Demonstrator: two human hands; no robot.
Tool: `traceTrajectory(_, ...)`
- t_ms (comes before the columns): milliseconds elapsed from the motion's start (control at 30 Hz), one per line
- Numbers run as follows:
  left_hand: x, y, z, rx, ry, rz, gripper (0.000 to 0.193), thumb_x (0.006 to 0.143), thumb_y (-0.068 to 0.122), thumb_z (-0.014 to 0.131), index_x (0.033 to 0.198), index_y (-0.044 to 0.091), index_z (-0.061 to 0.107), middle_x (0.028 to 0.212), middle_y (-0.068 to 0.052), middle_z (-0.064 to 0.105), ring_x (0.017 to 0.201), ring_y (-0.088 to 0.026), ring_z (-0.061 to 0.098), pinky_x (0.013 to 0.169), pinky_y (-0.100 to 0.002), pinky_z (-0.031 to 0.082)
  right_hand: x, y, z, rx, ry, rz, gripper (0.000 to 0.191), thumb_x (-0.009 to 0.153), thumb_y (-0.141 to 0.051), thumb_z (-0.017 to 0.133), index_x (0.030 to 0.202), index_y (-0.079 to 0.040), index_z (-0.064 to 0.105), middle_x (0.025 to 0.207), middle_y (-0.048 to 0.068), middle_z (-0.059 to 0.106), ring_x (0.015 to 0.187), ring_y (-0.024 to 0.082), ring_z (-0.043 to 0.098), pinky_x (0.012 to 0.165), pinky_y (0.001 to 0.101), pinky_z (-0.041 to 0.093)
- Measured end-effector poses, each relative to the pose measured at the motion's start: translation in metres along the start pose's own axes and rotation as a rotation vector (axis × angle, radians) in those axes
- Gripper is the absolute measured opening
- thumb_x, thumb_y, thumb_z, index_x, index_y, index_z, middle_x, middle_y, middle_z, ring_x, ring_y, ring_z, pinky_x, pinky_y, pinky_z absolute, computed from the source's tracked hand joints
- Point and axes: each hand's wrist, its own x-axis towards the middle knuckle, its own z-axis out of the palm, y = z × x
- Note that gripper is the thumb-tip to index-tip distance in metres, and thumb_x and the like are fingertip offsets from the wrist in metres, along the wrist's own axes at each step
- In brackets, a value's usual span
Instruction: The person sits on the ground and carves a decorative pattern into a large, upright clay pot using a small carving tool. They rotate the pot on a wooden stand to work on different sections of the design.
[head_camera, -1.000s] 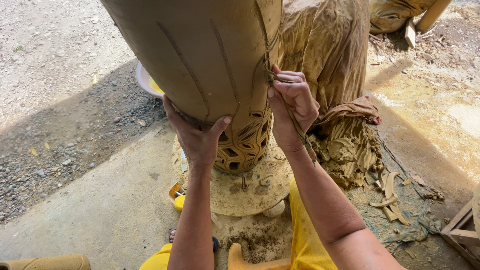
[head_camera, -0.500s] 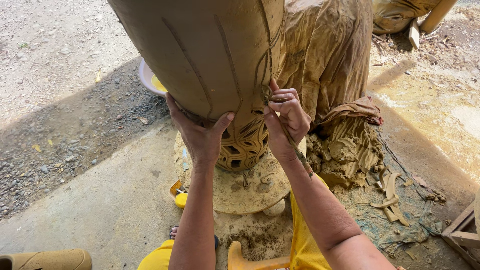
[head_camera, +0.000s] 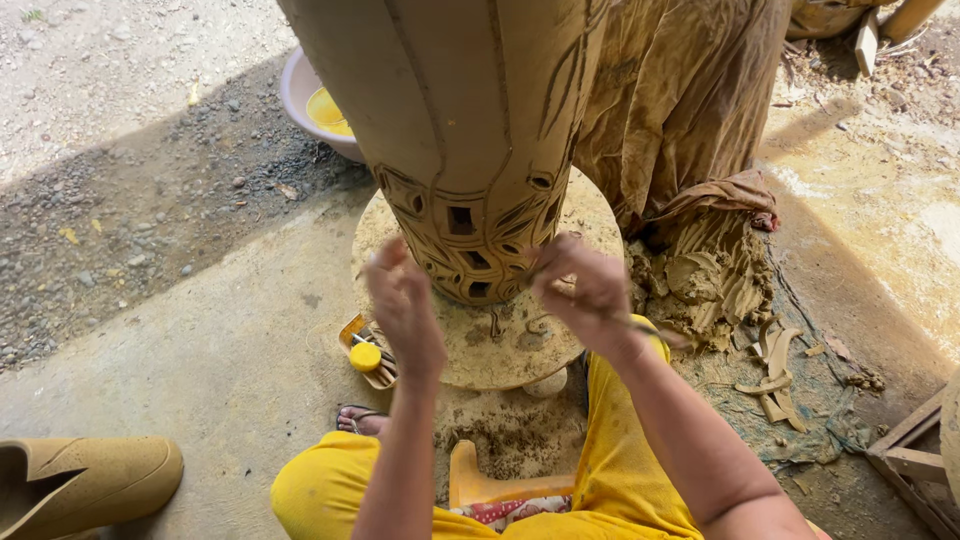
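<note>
The tall clay vase (head_camera: 470, 130) stands on a round turntable (head_camera: 500, 340), its lower band cut through with openings. A moment ago both hands pressed against the vase wall; now both have come off it and hover just in front of the carved base. The left hand (head_camera: 405, 310) is blurred, fingers loosely open and holding nothing. The right hand (head_camera: 585, 290) is closed around a thin carving tool (head_camera: 650, 330). A tray (head_camera: 365, 355) of tools lies by the turntable, wet clay scraps (head_camera: 700, 280) to the right, a basin (head_camera: 315, 105) behind.
</note>
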Motion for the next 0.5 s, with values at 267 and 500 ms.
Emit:
traceTrajectory(267, -0.092, -0.044, 0.004, 0.139, -0.266, -0.356, 0.02, 0.108, 0.019, 0.061, 0.119, 0.006, 0.071, 0.098, -0.01, 0.068, 0.082, -0.015, 0.063, 0.073, -0.03, 0.055, -0.052, -0.009, 0.015, -0.239, -0.606, 0.381, 0.011, 0.084, -0.009, 0.068, 0.094, -0.009, 0.068, 0.091, 0.005, 0.069, 0.083, 0.018, 0.066, 0.07, 0.0329, 0.057)
traceTrajectory(500, -0.112, -0.052, -0.028, 1.026, -0.836, -0.333, 0.071, 0.086, 0.039, 0.077, 0.142, 0.008, 0.047, 0.157, -0.016, 0.03, 0.148, -0.038, 0.023, 0.111, -0.069, 0.028, -0.044, -0.008, -0.003, -0.348, -0.604, 0.63, 0.025, 0.087, -0.015, 0.069, 0.112, -0.01, 0.071, 0.101, 0.007, 0.076, 0.087, 0.017, 0.074, 0.08, 0.0334, 0.06)
